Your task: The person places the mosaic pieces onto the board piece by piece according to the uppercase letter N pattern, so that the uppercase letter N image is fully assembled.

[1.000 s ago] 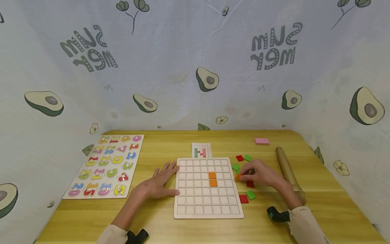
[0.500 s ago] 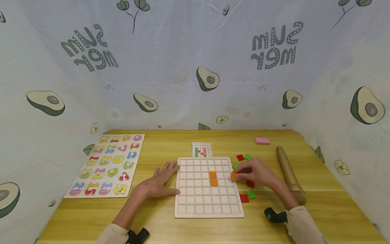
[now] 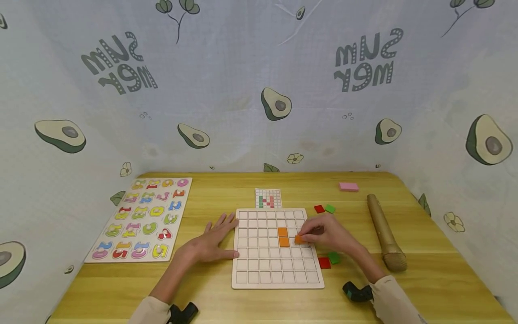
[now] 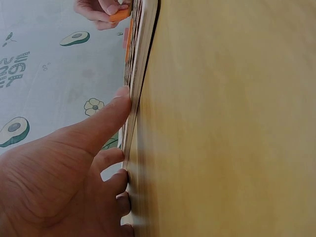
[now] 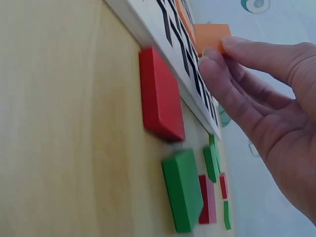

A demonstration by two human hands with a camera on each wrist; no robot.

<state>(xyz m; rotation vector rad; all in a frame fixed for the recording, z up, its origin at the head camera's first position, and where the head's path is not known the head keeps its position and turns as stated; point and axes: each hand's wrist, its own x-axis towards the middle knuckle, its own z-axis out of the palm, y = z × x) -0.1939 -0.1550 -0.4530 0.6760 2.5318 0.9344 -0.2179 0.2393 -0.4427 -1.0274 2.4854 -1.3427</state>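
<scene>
A pale wooden grid board lies mid-table with two orange square tiles in its cells, one below the other. My right hand pinches another orange tile between thumb and fingertips, over the right part of the board. In the right wrist view the tile is tilted close above the grid. My left hand lies with fingers spread on the table, thumb and index fingertips at the board's left edge. The left wrist view shows the left thumb against that edge.
Red tiles and green tiles lie right of the board. A small pattern card sits behind it. A number puzzle is at left; a brown microphone-shaped object and pink block are at right.
My right hand has carried the orange tile leftward from beside the board to over its right-hand cells. The left hand has stayed in place.
</scene>
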